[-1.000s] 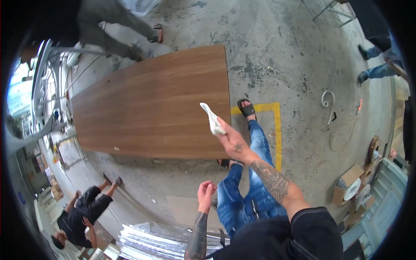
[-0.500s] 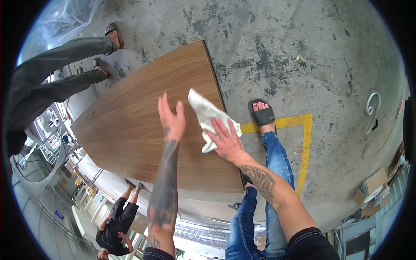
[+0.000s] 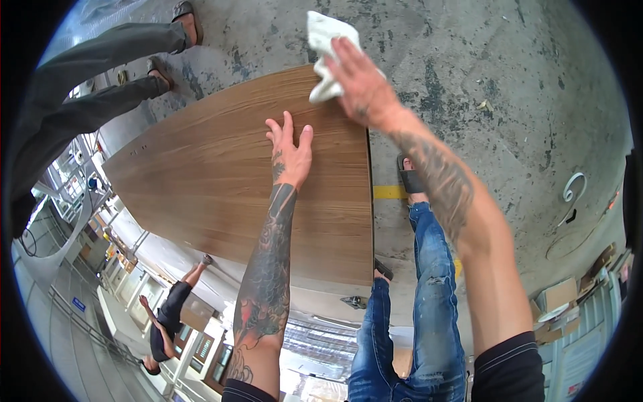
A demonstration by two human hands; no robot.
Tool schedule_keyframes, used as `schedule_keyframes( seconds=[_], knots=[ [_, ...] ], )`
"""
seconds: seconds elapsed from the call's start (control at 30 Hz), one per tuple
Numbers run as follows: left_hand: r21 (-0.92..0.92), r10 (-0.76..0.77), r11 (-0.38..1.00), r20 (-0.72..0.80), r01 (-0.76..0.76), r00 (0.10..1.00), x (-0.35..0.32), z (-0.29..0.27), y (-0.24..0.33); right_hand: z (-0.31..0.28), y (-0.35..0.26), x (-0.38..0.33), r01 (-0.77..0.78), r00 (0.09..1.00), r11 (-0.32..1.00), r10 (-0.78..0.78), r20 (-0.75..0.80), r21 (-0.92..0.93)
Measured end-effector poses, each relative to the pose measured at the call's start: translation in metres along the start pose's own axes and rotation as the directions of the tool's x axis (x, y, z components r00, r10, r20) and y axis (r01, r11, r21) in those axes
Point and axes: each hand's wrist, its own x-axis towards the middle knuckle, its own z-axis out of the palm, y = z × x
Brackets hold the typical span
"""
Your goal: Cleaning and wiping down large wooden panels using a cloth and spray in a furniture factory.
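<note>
Pressing a white cloth against the far corner of the wood panel, the right hand has its fingers spread flat over the bunched fabric, pinning it rather than gripping it. Part of the cloth hangs past the panel's far edge, over the concrete floor. The left hand lies palm down on the panel, fingers wide and empty, near the right-hand edge and a little short of the cloth.

Both arms are stretched well forward, and the person's legs in blue jeans stand just beside the panel's right edge, one sandalled foot on the floor next to a yellow floor line.

Risks, as I judge them: with the cloth already partly off the corner, a further outward stroke could carry it over the edge and drop it on the dusty floor, picking up grit that would scratch the veneer. Leaning weight through the left palm so close to the edge could tip or shift the panel. Another person's legs stand beside the far left end, close enough to be bumped if it slides.
</note>
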Motion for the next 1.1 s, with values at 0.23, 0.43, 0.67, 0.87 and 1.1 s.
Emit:
schedule_keyframes(
  seconds=[0.23,0.43,0.67,0.87,1.1],
  knots=[
    [-0.078,0.074,0.994,-0.005,-0.074,0.997,-0.009,0.000,-0.003,-0.096,0.081,-0.015,-0.723,0.641,0.589,0.767,0.033,0.361],
    [-0.430,0.142,0.884,-0.129,-0.185,0.981,-0.057,0.013,-0.063,-0.145,0.053,-0.217,-0.734,0.667,0.664,0.668,0.329,0.141],
    [-0.447,0.042,0.892,0.227,0.065,0.973,-0.292,0.073,-0.088,-0.290,-0.057,-0.406,-0.631,0.651,0.774,0.567,0.504,-0.054],
    [-0.688,-0.004,0.697,0.276,0.201,0.961,-0.490,0.046,-0.157,-0.393,-0.083,-0.433,-0.403,0.788,0.914,0.370,0.492,-0.042],
    [-0.908,-0.589,0.344,-0.011,0.239,0.808,-0.691,0.071,-0.321,-0.376,-0.321,-0.385,-0.472,0.664,0.877,0.423,0.617,-0.092]
  ],
)
